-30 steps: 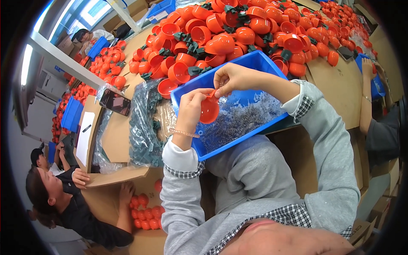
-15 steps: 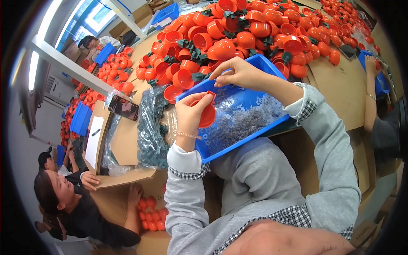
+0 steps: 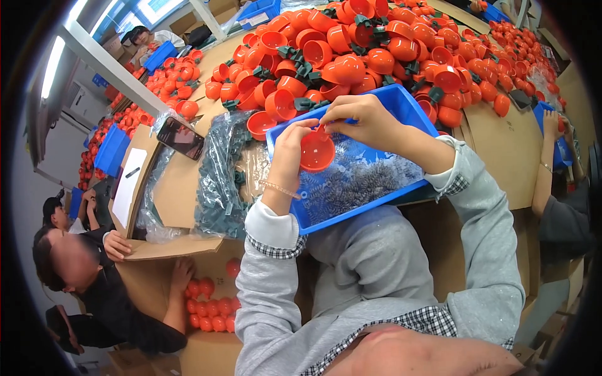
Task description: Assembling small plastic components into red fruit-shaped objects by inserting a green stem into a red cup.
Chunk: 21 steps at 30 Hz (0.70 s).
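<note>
Head view: the left hand (image 3: 286,155) has its grip closed on the side of an orange cup (image 3: 316,153), hollow face showing; the right hand (image 3: 367,120) has thumb and fingers pinched together at the cup's upper tab, any smaller part there too hidden to tell; the cup is above a blue bin (image 3: 411,111) holding springs (image 3: 370,178); beyond the bin, many orange cups (image 3: 342,62) lie heaped on the worktop (image 3: 492,147).

The fingers (image 3: 343,114) partly hide the upper end of the red cup (image 3: 316,153).
</note>
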{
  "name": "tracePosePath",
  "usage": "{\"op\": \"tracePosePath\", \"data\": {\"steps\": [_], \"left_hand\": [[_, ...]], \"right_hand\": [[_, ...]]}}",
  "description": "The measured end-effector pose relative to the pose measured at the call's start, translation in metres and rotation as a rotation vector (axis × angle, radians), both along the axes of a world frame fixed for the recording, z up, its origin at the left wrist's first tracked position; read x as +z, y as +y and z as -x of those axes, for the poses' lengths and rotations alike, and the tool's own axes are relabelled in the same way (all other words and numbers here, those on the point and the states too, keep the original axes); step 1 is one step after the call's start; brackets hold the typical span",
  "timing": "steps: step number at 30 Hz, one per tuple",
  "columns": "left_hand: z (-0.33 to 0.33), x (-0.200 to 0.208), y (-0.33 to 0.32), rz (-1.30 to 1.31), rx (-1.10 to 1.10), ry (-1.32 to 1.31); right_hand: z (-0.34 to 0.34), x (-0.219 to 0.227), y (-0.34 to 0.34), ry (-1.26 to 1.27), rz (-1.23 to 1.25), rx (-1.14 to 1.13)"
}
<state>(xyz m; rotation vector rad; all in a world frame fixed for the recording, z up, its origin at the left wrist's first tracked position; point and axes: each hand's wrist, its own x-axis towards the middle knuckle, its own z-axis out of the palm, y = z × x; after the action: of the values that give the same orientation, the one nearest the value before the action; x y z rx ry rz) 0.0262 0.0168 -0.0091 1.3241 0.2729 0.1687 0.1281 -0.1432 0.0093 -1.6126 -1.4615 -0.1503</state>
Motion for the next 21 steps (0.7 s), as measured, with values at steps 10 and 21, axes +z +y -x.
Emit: {"op": "tracePosePath", "data": {"steps": [10,21], "left_hand": [[0.008,0.007,0.000,0.191,-0.058,-0.082],[0.091,0.035,-0.010,0.244,-0.311,-0.259]], "right_hand": [[-0.002,0.005,0.004,0.221,0.010,0.025],[0.005,0.016,0.049,0.119,0.169,0.031]]}}
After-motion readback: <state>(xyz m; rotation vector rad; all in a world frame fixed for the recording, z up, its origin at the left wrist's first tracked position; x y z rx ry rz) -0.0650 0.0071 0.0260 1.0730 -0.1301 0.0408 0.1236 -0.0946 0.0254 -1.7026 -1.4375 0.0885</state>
